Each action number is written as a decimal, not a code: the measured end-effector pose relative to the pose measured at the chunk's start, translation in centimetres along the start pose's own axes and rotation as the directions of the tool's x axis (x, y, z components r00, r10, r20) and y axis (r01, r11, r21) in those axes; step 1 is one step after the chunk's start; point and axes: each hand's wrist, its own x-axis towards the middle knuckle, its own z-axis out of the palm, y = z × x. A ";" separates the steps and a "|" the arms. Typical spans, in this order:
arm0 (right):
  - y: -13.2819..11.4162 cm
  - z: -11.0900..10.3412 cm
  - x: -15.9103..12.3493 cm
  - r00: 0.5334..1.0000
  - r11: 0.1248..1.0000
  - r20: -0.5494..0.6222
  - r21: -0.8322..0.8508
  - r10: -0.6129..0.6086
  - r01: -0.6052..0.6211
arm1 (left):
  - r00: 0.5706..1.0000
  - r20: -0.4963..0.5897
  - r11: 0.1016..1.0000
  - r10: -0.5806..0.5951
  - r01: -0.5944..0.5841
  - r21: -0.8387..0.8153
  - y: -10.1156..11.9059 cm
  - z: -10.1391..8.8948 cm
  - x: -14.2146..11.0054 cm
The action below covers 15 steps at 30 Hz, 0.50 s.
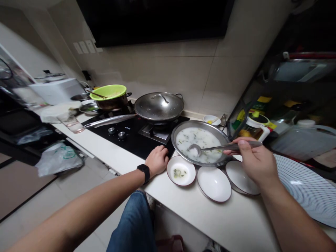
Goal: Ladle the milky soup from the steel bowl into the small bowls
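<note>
My right hand [256,159] is closed round the handle of a metal ladle [215,148]. The ladle's cup sits at the surface of a milky white soup with green bits, inside a wide steel basin [181,154]. Beside the hob, my left hand [157,160] rests on the counter with its fingers curled, close to the rim of a small white bowl [181,179]. That bowl holds a little soup with greens. Right of it stand a second white bowl [214,185] with nothing in it and another white bowl [243,176], partly behind my right hand.
A lidded wok [159,108] sits on the black hob [118,138], its long handle pointing left. Behind are a green colander [110,91] on a pot and a drinking glass [72,122]. A large patterned plate [307,189] lies at right, near bottles and a jug [256,124].
</note>
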 end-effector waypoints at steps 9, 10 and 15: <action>-3.0 -0.9 -1.1 0.900 0.888 0.169 -0.171 -0.401 0.428 | 0.997 -0.080 0.992 0.005 -0.015 -0.128 -0.4 0.0 -0.6; -3.9 -0.8 -1.3 0.835 0.823 0.223 -0.172 -0.503 0.542 | 0.992 -0.123 0.986 0.003 -0.024 -0.163 -0.6 -0.5 -0.7; -7.4 1.3 -2.4 0.551 0.540 0.497 -0.183 -0.670 0.822 | 0.956 -0.212 0.977 0.202 -0.213 -0.027 0.9 -5.6 2.8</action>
